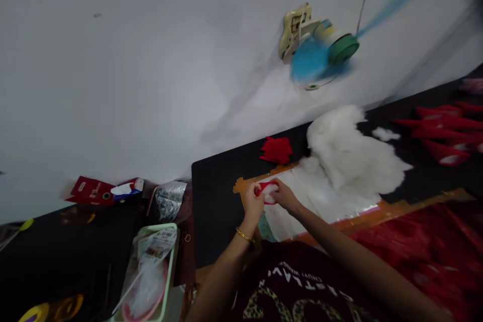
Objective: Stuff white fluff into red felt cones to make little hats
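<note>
My left hand (252,202) and my right hand (284,195) meet over the black table (215,196), both pinched on a small red felt piece (265,192) with white stuffing showing in it. A gold bangle sits on my left wrist. Just beyond the hands lies a white sheet (320,201) edged with brown tape. A big heap of white stuffing (345,151) rests behind it. A small stack of red felt pieces (276,150) lies at the table's far edge.
Several red cones (445,131) lie at the far right. A wall fan (320,48) with blue blades spins above. Left of the table are a foil bag (168,200), a red packet (90,190) and a pale tray (151,271). Red fabric (422,246) covers the near right.
</note>
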Demonstrator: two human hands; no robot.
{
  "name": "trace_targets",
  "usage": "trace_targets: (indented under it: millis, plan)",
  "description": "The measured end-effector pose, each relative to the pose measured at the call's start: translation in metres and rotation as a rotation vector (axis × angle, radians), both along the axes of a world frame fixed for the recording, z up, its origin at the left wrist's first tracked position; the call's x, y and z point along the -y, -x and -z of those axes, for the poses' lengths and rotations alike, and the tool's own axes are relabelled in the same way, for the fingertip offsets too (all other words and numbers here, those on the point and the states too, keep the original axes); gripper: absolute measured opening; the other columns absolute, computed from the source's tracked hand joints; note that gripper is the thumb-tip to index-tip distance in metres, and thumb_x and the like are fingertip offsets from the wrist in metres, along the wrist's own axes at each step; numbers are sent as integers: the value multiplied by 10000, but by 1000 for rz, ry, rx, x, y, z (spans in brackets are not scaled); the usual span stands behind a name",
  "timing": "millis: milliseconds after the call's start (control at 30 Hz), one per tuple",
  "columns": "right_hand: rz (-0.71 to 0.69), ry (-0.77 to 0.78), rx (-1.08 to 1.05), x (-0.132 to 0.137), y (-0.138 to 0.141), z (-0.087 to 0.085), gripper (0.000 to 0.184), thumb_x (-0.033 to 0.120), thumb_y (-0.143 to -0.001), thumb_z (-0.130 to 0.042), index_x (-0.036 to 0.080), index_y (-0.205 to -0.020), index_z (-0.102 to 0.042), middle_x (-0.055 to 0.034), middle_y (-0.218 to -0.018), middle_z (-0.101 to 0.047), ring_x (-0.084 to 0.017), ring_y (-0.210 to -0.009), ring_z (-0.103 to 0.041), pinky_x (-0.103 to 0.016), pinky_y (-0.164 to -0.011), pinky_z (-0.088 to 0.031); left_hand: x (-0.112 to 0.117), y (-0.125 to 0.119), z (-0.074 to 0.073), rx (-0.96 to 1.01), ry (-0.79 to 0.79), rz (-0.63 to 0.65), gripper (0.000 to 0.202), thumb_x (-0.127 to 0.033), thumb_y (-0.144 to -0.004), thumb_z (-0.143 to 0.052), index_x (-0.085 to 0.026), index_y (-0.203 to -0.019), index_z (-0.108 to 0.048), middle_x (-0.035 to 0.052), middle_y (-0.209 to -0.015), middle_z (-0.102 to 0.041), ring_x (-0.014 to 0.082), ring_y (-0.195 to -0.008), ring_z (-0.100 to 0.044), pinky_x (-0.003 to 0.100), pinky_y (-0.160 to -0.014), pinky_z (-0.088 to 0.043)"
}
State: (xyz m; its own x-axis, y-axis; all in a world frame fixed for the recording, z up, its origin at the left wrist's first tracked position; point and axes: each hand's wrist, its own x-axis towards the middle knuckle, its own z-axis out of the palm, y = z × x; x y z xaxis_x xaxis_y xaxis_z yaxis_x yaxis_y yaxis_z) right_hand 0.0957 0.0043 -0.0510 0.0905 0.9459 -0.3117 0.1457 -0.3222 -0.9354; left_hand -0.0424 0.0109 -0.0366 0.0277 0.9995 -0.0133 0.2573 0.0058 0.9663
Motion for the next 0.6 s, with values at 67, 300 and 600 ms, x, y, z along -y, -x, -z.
trace_targets:
  millis: [67,300,600]
  plan:
    - [2,34,25,2,-2,1,331,199,-600,-488,133,-921,-531,16,-722,-549,-84,-632,-473,-153,-562,-337,-4,4,6,8,16,-22,168,-58,-584,-470,-183,-697,-468,-31,-685,-415,127,-647,-387,230,-635,-305]
    - [-245,159,-256,13,-19,-22,473,367,-776,-519,175,-1205,-480,-69,-1093,-583,-136,-859,-593,-197,-618,-497,-6,13,8,32,67,-24,160,-75,-581,-471,-177,-704,-485,-35,-677,-425,121,-631,-389,225,-622,-312]
    - [-330,9,301,0,-22,-8,172,121,-646,-562,115,-818,-547,8,-692,-516,-81,-649,-435,-168,-603,-310,3,-1,-1,15,92,71,182,-48,-599,-512,-169,-732,-541,-28,-691,-480,130,-659,-431,244,-651,-335]
